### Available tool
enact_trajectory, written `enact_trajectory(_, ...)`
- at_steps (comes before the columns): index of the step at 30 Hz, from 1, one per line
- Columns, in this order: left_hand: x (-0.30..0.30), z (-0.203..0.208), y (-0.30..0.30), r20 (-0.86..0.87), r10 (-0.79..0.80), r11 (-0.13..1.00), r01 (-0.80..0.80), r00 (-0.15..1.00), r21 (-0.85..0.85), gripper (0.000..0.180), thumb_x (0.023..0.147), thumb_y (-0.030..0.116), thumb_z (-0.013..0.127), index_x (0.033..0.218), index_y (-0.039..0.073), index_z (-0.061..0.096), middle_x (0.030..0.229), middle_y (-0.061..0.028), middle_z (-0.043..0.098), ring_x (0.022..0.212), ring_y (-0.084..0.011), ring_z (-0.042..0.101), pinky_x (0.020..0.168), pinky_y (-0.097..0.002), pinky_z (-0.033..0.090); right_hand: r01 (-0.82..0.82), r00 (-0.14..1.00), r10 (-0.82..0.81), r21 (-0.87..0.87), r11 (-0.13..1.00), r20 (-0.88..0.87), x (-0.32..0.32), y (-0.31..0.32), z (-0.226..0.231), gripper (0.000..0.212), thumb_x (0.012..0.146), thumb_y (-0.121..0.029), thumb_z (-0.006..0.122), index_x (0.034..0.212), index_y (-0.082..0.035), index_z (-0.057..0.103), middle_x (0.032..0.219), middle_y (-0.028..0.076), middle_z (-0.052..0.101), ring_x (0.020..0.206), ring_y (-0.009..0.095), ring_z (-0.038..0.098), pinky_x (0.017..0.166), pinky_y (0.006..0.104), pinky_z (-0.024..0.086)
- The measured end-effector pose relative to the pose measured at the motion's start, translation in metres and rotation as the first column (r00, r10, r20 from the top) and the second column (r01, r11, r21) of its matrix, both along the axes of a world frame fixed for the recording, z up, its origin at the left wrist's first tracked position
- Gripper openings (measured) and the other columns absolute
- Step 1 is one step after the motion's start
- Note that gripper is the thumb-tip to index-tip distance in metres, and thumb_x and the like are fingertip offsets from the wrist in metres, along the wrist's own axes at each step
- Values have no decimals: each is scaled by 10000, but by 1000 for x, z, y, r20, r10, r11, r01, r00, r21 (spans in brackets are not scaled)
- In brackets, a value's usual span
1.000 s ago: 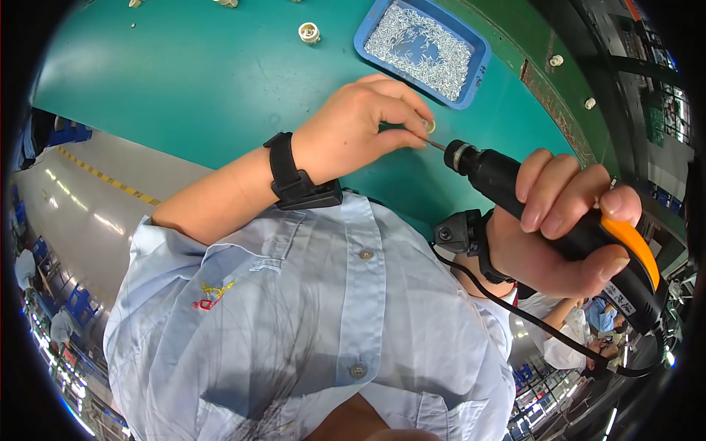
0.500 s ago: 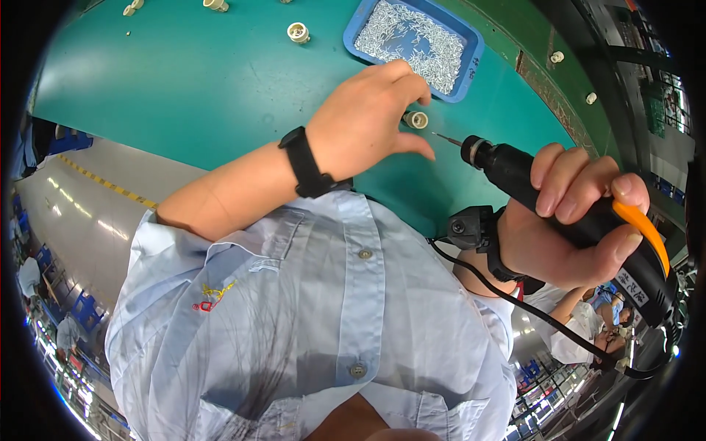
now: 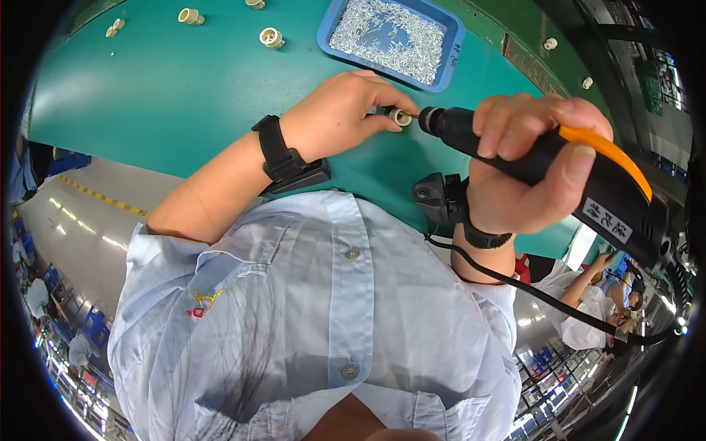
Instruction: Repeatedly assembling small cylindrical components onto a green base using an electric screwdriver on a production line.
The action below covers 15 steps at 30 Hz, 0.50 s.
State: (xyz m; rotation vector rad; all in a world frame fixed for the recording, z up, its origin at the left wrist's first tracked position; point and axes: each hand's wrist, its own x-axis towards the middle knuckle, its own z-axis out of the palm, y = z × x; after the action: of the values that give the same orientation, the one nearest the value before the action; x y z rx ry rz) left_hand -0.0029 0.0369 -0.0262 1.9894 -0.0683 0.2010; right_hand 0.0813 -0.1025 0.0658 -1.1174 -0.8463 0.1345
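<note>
My left hand (image 3: 334,110) pinches a small cream-coloured round socket-like part (image 3: 401,117) between thumb and fingers, low over the green table. The part's open end faces right. In my right hand (image 3: 526,176) is a black electric screwdriver (image 3: 457,131) with an orange lever, its nose pointing left at the part. The thin bit reaches the part's open end; whether it touches inside cannot be made out. Just beyond my left hand stands a blue tray (image 3: 450,66) of small silvery screw-like pieces (image 3: 364,29).
Several more cream parts lie on the green table (image 3: 184,88), one (image 3: 271,38) left of the tray. Two others sit at the far right, one (image 3: 550,44) on a green ledge. A black cable (image 3: 529,294) runs along my right side. Another person (image 3: 588,301) works at the right.
My left thumb and fingers have closed on the cream part. My right hand has brought the screwdriver left and up, so its bit now meets the part. The view has shifted slightly.
</note>
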Motion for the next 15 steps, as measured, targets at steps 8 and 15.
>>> enact_trajectory(8, 0, -2, -1, 0, 11, 1000, -11, 1000, 16, 235, 720, 81, 667, 952, 50, 650, 875, -89, 650, 856, -283, 575, 790, -364, 447, -45, 999, 45, -46, 998, 1, 1, 6, -6, 277, 903, -325, 442, 963, -54, 442, 549, 40, 407, 439, 152, 408, 456, 308, 358)
enact_trajectory(15, -1, -2, 2, 1, 20, 999, -20, 1000, 34, 233, 712, 95, 675, 938, 42, 650, 863, -102, 642, 855, -296, 573, 780, -376, 452, -52, 998, 58, -142, 988, 33, -4, 17, -1, 261, 885, -294, 490, 932, -45, 426, 548, 41, 410, 431, 152, 409, 447, 305, 359)
